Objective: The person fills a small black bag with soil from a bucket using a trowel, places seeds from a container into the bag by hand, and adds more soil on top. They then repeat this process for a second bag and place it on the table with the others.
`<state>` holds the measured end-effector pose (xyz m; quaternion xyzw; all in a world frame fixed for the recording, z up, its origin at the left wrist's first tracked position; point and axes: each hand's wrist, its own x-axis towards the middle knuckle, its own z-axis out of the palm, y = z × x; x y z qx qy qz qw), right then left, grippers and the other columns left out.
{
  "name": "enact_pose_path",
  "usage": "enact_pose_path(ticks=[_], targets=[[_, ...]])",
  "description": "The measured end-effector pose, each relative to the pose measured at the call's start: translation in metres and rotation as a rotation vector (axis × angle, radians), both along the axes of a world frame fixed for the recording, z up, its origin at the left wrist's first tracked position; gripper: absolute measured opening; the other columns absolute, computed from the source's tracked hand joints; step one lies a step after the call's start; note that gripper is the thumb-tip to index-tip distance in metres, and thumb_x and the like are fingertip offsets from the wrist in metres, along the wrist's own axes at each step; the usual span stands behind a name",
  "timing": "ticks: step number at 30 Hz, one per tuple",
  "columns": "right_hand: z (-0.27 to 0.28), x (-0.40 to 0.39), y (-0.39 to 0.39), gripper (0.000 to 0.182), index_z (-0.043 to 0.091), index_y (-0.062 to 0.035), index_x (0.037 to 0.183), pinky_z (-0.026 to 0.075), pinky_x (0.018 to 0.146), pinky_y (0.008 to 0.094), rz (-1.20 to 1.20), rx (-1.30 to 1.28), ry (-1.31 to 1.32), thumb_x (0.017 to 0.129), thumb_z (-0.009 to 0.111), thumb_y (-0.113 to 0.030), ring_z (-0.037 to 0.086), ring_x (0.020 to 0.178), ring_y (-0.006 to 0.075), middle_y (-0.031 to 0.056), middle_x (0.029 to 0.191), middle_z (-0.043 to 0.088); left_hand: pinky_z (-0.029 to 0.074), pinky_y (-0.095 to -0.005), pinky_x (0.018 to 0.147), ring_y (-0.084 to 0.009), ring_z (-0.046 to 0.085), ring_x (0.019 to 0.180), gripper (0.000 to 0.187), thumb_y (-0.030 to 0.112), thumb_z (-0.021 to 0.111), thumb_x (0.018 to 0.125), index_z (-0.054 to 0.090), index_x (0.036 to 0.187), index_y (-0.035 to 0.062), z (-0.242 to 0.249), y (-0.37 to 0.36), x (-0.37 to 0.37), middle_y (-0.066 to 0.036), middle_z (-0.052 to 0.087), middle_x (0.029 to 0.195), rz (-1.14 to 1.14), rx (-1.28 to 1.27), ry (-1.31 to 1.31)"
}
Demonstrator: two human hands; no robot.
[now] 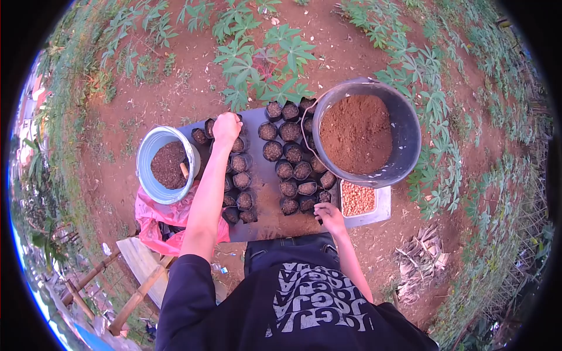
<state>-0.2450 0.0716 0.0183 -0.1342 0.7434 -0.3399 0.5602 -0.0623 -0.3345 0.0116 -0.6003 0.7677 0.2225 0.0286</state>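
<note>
My left hand (227, 127) is closed in a fist-like pinch over the far end of the left group of soil-filled black seedling bags (241, 164). What its fingers hold, if anything, is hidden. My right hand (329, 217) is at the near end of the right group of seedling bags (289, 132), its fingers curled together beside the nearest bag. Whatever lies between those fingertips is too small to make out. Close to that hand, a white container of pale orange-brown seeds (357, 199) stands at the table's right end.
A large black bucket of reddish soil (404, 137) stands at the right. On the left are a light blue bucket (143, 161) with dark soil and a pink plastic bag (155, 217). Everything rests on a dark table (263, 219). Leafy plants (287, 50) grow beyond it.
</note>
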Motion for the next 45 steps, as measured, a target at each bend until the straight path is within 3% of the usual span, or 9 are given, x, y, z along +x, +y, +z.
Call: enact_pose_path(ticks=[6, 9, 14, 17, 20, 23, 29, 41, 45], targets=[[0.001, 0.004, 0.002, 0.024, 0.068, -0.001, 0.113, 0.054, 0.071, 0.0271, 0.007, -0.046, 0.021, 0.092, 0.063, -0.013, 0.068, 0.078, 0.0145, 0.0112, 0.093, 0.073, 0.056, -0.0436, 0.08, -0.0339, 0.069, 0.091, 0.01, 0.019, 0.075, 0.081, 0.076, 0.087, 0.0118, -0.016, 0.0, -0.018, -0.016, 0.071, 0.095, 0.024, 0.017, 0.184], [-0.002, 0.003, 0.007, 0.024, 0.068, -0.0015, 0.112, 0.054, 0.07, 0.0271, -0.001, -0.049, 0.024, 0.092, 0.063, -0.013, 0.069, 0.078, 0.0145, 0.0109, 0.092, 0.073, 0.056, -0.0453, 0.078, -0.0341, 0.069, 0.089, 0.009, 0.017, 0.073, 0.081, 0.075, 0.087, 0.0116, -0.019, 0.008, -0.038, -0.014, 0.07, 0.093, -0.048, -0.141, 0.278], [0.003, 0.002, 0.01, 0.023, 0.068, -0.0033, 0.111, 0.053, 0.067, 0.0266, -0.015, -0.015, 0.037, 0.092, 0.062, -0.014, 0.069, 0.077, 0.014, 0.0104, 0.091, 0.073, 0.051, -0.0418, 0.086, -0.0282, 0.063, 0.097, 0.01, 0.014, 0.071, 0.081, 0.076, 0.089, 0.0124, -0.028, 0.013, -0.057, -0.007, 0.067, 0.098, -0.236, -0.281, 0.215], [0.011, 0.002, 0.007, 0.023, 0.069, -0.0041, 0.112, 0.052, 0.066, 0.0264, -0.033, 0.02, 0.029, 0.092, 0.062, -0.014, 0.068, 0.077, 0.0139, 0.0102, 0.091, 0.073, 0.052, -0.042, 0.085, -0.0294, 0.062, 0.098, 0.015, 0.016, 0.073, 0.081, 0.074, 0.095, 0.012, -0.003, 0.031, -0.046, -0.009, 0.066, 0.097, -0.122, -0.415, 0.392], [0.006, 0.003, 0.009, 0.023, 0.069, -0.0032, 0.111, 0.053, 0.067, 0.0265, -0.039, -0.013, 0.033, 0.092, 0.062, -0.013, 0.068, 0.077, 0.0137, 0.01, 0.091, 0.073, 0.053, -0.044, 0.082, -0.0328, 0.065, 0.093, 0.022, 0.02, 0.076, 0.081, 0.07, 0.098, 0.0071, 0.01, 0.053, -0.017, -0.014, 0.066, 0.095, 0.114, -0.274, 0.233], [0.001, 0.007, 0.008, 0.023, 0.069, -0.002, 0.111, 0.053, 0.069, 0.0267, -0.02, -0.037, 0.015, 0.092, 0.062, -0.012, 0.068, 0.077, 0.0139, 0.0099, 0.091, 0.073, 0.054, -0.0455, 0.079, -0.0345, 0.068, 0.089, 0.025, 0.02, 0.077, 0.08, 0.069, 0.099, 0.0054, 0.022, 0.082, 0.006, -0.015, 0.068, 0.095, 0.149, -0.06, 0.108], [-0.005, 0.015, 0.006, 0.022, 0.069, -0.0016, 0.11, 0.053, 0.072, 0.0271, -0.001, -0.071, 0.006, 0.092, 0.063, -0.012, 0.068, 0.077, 0.0137, 0.0096, 0.089, 0.073, 0.056, -0.0447, 0.077, -0.0368, 0.069, 0.086, 0.016, 0.012, 0.074, 0.081, 0.071, 0.093, 0.003, -0.022, 0.097, 0.018, -0.02, 0.07, 0.085, 0.105, -0.172, 0.225], [0.022, 0.029, 0.03, 0.023, 0.069, -0.002, 0.109, 0.054, 0.072, 0.0279, -0.032, -0.039, 0.077, 0.092, 0.064, -0.016, 0.069, 0.077, 0.0142, 0.0094, 0.086, 0.073, 0.056, -0.0475, 0.075, -0.0417, 0.069, 0.081, 0.011, 0.007, 0.067, 0.081, 0.071, 0.089, 0.0008, -0.027, 0.111, -0.017, -0.024, 0.068, 0.08, 0.101, -0.17, 0.429], [0.025, 0.033, 0.038, 0.024, 0.068, -0.0079, 0.113, 0.049, 0.057, 0.0263, -0.021, -0.018, 0.081, 0.094, 0.063, -0.02, 0.068, 0.081, 0.0125, 0.0037, 0.091, 0.071, 0.056, -0.0478, 0.075, -0.0414, 0.069, 0.082, 0.012, 0.01, 0.067, 0.083, 0.07, 0.09, 0.0007, -0.018, 0.096, -0.014, -0.024, 0.069, 0.081, 0.15, -0.242, 0.39]])
